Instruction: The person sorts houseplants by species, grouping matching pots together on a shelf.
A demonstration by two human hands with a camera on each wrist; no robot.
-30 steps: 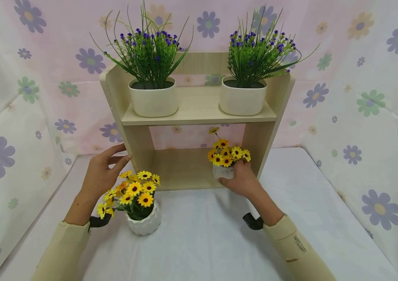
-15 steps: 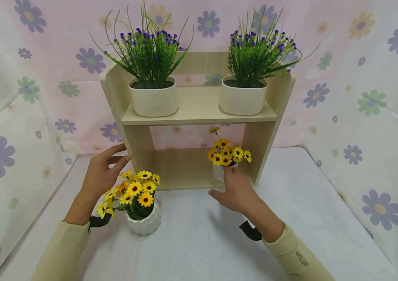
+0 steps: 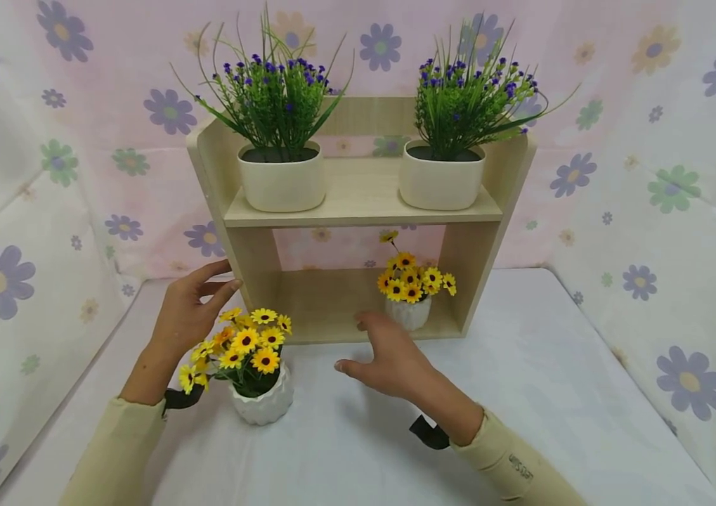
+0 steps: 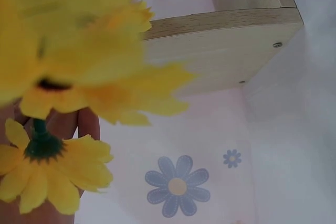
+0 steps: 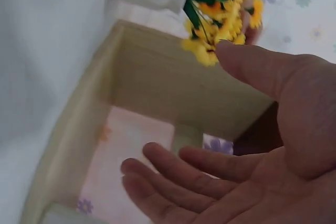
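Observation:
My right hand [image 3: 395, 358] is in front of the lower shelf, its fingers spread and holding nothing; the right wrist view shows its bare palm. Just behind it, a small white pot of yellow flowers [image 3: 409, 314] stands upright at the right of the lower compartment. Beside the left panel of the wooden shelf [image 3: 358, 204] my left hand [image 3: 183, 313] rests its fingertips at the edge. A second white pot of yellow flowers [image 3: 263, 400] stands on the table below that hand. In the left wrist view its yellow flowers [image 4: 47, 177] partly hide the fingers.
On the upper shelf, two cream pots with purple flowers stand, one left [image 3: 282, 186] and one right [image 3: 441, 184]. White cloth covers the table [image 3: 554, 393]. Flower-printed cloth walls [image 3: 655, 176] enclose it on the back and both sides.
My right hand has let go of the pot on the lower shelf and moved left and toward me. The left hand has stayed at the shelf's side. The head view has shifted slightly.

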